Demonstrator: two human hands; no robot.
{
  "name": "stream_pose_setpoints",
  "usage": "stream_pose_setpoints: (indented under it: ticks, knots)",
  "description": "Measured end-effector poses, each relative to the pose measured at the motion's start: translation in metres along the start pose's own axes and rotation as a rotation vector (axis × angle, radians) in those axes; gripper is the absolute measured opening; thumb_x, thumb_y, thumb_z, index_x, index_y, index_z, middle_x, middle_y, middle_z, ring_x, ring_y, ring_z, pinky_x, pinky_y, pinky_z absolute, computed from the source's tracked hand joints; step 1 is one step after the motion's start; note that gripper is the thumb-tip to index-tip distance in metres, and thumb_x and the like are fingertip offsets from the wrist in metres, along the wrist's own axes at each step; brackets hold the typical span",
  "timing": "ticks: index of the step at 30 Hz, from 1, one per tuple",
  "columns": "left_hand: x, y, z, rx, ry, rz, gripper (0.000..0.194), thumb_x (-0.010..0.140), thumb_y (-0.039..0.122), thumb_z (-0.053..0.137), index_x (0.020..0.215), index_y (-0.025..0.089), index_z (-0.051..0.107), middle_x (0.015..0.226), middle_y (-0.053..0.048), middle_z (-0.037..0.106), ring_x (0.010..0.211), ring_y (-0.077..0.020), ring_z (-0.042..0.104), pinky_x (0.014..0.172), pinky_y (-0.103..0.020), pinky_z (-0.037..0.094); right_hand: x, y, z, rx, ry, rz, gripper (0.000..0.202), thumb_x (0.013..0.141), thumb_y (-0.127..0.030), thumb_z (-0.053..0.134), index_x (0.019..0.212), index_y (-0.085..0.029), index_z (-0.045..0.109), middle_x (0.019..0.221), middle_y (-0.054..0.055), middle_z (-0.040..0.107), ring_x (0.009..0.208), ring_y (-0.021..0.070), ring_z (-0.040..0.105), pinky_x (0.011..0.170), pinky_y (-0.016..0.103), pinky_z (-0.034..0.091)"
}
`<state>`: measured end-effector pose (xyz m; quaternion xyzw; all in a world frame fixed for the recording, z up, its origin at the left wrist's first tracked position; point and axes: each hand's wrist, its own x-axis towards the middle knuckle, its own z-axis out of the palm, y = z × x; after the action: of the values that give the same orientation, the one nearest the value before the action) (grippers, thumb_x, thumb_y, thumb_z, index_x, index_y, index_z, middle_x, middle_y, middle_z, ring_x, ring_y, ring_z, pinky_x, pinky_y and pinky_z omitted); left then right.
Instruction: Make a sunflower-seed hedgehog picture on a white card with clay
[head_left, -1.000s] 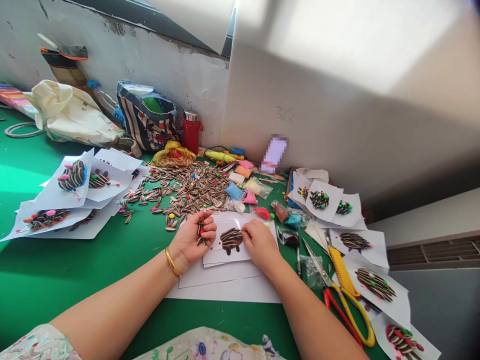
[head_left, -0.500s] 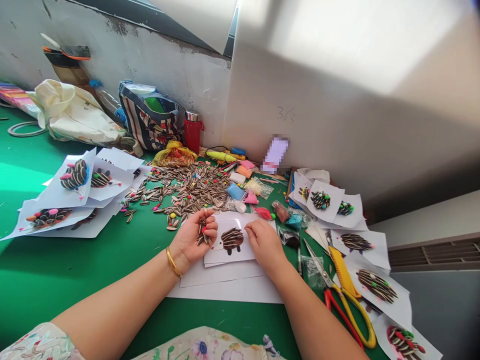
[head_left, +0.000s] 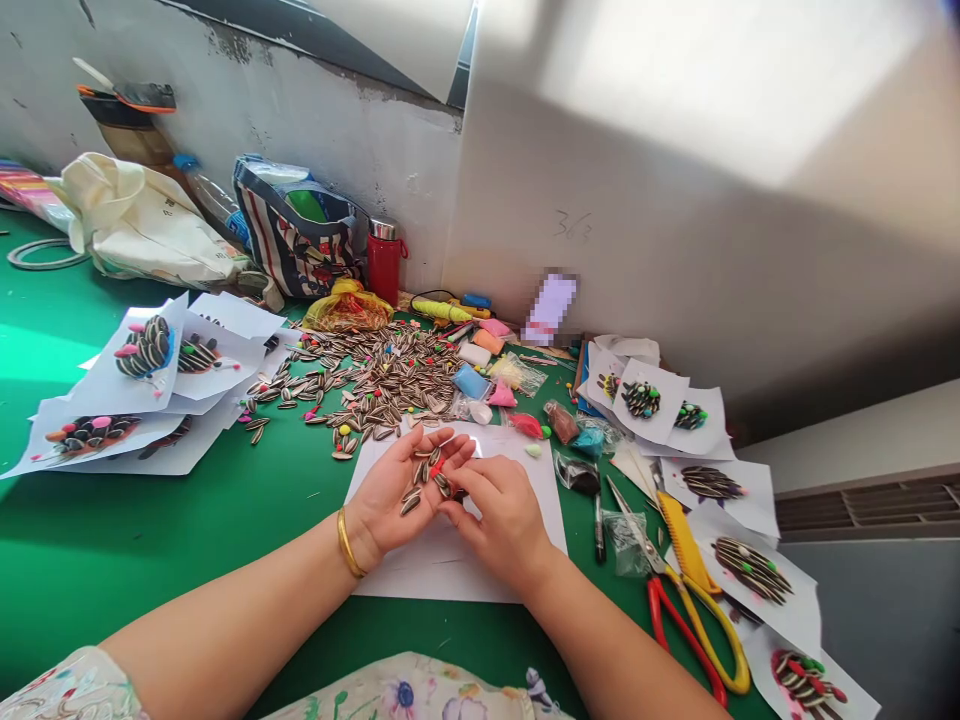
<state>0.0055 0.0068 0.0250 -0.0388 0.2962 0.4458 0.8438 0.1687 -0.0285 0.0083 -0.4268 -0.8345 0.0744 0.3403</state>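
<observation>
Picking seeds [head_left: 410, 501], I judge
Left grip [head_left: 391, 492] cradles them, open; right grip [head_left: 504, 515], three o'clock, I can't tell; next needs gentle pinching.

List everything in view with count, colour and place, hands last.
seeds: many, brown-striped, centre
paper: one or more, white, lower centre
left cards: several, white, left
right cards: several, white, right
packets: several, mixed colours, right of seeds
pen: one, black, right of paper
scissors: one, red-and-yellow handles, right
tool: one, yellow, beside scissors
flask: one, red, back centre
bottle: one, clear, back left
tote: one, cream, back left
striped bag: one, multicoloured, left of flask
yellow bag: one, yellow, beside flask
ring: one, grey, far left
blurred item: one, pale, back centre
table: one, green, beneath
bracelet: one, gold, left wrist
left hand: one, bare, palm up, holding seeds
right hand: one, bare, at left palm
</observation>
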Motion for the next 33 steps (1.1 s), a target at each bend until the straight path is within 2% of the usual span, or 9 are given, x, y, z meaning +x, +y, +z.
stream_pose_setpoints:
  ticks: [4, 8, 10, 12, 14, 17, 21, 28, 33]
  knots:
    - [-0.002, -0.005, 0.001, 0.019, -0.059, -0.019, 0.03, 0.1, 0.034, 0.045, 0.101, 0.011, 0.064, 0.109, -0.017, 0.068, 0.102, -0.0236, 0.069, 0.084, -0.031, 0.059, 0.001, 0.001, -0.002, 0.011, 0.037, 0.027, 0.016, 0.095, -0.025, 0.057, 0.107, -0.022, 0.068, 0.094, 0.007, 0.069, 0.088, 0.0211, 0.06, 0.078, 0.037, 0.044]
    - [-0.004, -0.009, 0.001, 0.111, -0.098, -0.041, 0.016, 0.095, 0.023, 0.056, 0.096, 0.011, 0.066, 0.097, -0.011, 0.068, 0.083, -0.0148, 0.069, 0.076, -0.024, 0.059, 0.002, 0.005, -0.012, 0.034, 0.058, 0.102, 0.019, 0.097, -0.024, 0.051, 0.106, -0.023, 0.068, 0.096, 0.007, 0.068, 0.089, 0.0217, 0.06, 0.08, 0.039, 0.046]
    - [-0.004, -0.011, -0.001, 0.213, -0.092, -0.03, 0.01, 0.09, 0.02, 0.064, 0.096, 0.012, 0.066, 0.089, -0.007, 0.066, 0.077, -0.0121, 0.066, 0.065, -0.018, 0.056, 0.003, 0.007, -0.016, 0.044, 0.077, 0.126, 0.02, 0.098, -0.024, 0.05, 0.107, -0.023, 0.068, 0.094, 0.008, 0.067, 0.089, 0.0218, 0.059, 0.079, 0.039, 0.047]
    - [-0.004, -0.012, -0.004, 0.338, -0.091, -0.022, 0.015, 0.085, 0.024, 0.072, 0.094, 0.013, 0.066, 0.083, -0.005, 0.063, 0.069, -0.0092, 0.062, 0.046, -0.011, 0.043, 0.002, 0.009, -0.02, 0.051, 0.081, 0.144, 0.022, 0.098, -0.024, 0.048, 0.107, -0.022, 0.068, 0.092, 0.007, 0.066, 0.088, 0.0216, 0.059, 0.079, 0.039, 0.047]
    - [-0.005, -0.013, -0.006, 0.478, -0.102, -0.016, 0.022, 0.079, 0.03, 0.078, 0.085, 0.013, 0.064, 0.073, -0.002, 0.058, 0.057, -0.0053, 0.052, 0.037, -0.009, 0.025, 0.002, 0.01, -0.021, 0.063, 0.068, 0.151, 0.022, 0.099, -0.025, 0.048, 0.106, -0.022, 0.068, 0.091, 0.008, 0.066, 0.088, 0.0217, 0.059, 0.078, 0.038, 0.048]
    - [-0.005, -0.013, -0.006, 0.654, -0.099, 0.024, 0.035, 0.072, 0.039, 0.083, 0.073, 0.014, 0.058, 0.063, 0.001, 0.052, 0.05, -0.0034, 0.039, 0.037, -0.011, 0.018, 0.001, 0.011, -0.021, 0.107, 0.053, 0.145, 0.021, 0.099, -0.025, 0.048, 0.105, -0.022, 0.068, 0.093, 0.008, 0.068, 0.088, 0.022, 0.06, 0.078, 0.038, 0.049]
    - [-0.005, -0.013, -0.005, 0.714, -0.069, 0.041, 0.044, 0.065, 0.046, 0.085, 0.072, 0.014, 0.057, 0.064, 0.0, 0.053, 0.052, -0.0049, 0.04, 0.038, -0.012, 0.016, 0.0, 0.011, -0.021, 0.201, 0.07, 0.15, 0.019, 0.098, -0.024, 0.051, 0.104, -0.023, 0.068, 0.093, 0.007, 0.07, 0.088, 0.0206, 0.062, 0.078, 0.036, 0.051]
    - [-0.003, -0.013, -0.007, 0.751, -0.097, 0.056, 0.039, 0.071, 0.045, 0.081, 0.074, 0.014, 0.058, 0.065, -0.001, 0.053, 0.05, -0.0053, 0.038, 0.04, -0.015, 0.014, 0.0, 0.012, -0.022, 0.222, 0.099, 0.177, 0.016, 0.097, -0.025, 0.053, 0.096, -0.023, 0.069, 0.088, 0.005, 0.071, 0.084, 0.0198, 0.063, 0.075, 0.035, 0.051]
    - [-0.004, -0.013, -0.005, 0.865, -0.095, 0.119, 0.035, 0.073, 0.042, 0.079, 0.07, 0.014, 0.058, 0.062, 0.0, 0.053, 0.052, -0.006, 0.04, 0.042, -0.015, 0.019, 0.001, 0.012, -0.022, 0.21, 0.093, 0.162, 0.015, 0.097, -0.025, 0.054, 0.094, -0.023, 0.069, 0.087, 0.005, 0.07, 0.083, 0.0194, 0.063, 0.074, 0.034, 0.05]
